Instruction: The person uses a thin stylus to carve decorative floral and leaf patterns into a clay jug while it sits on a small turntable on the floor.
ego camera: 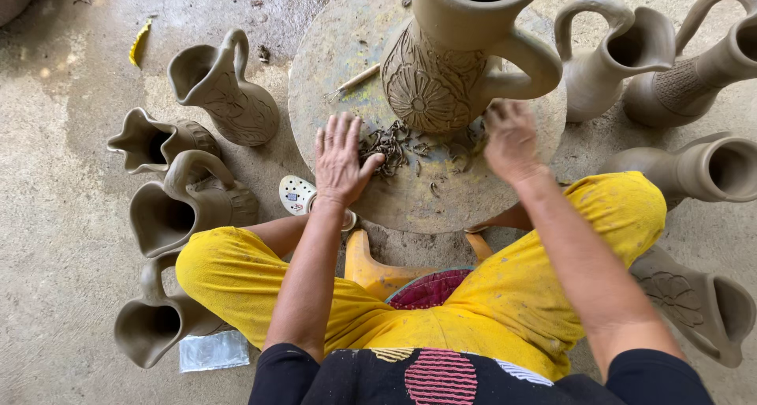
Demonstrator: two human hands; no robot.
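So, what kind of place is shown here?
Probably a pottery workshop: a carved grey clay jug stands on a round wheel, both hands gather clay shavings, and unfired pitchers stand on the concrete floor.

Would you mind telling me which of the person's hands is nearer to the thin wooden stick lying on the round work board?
Left. The left hand lies just below the wooden stick, by the clay shavings; the right hand is beyond the carved jug.

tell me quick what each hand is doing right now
left hand: open, fingers spread on clay shavings, holding nothing
right hand: blurred, by the carved jug; grip cannot be told
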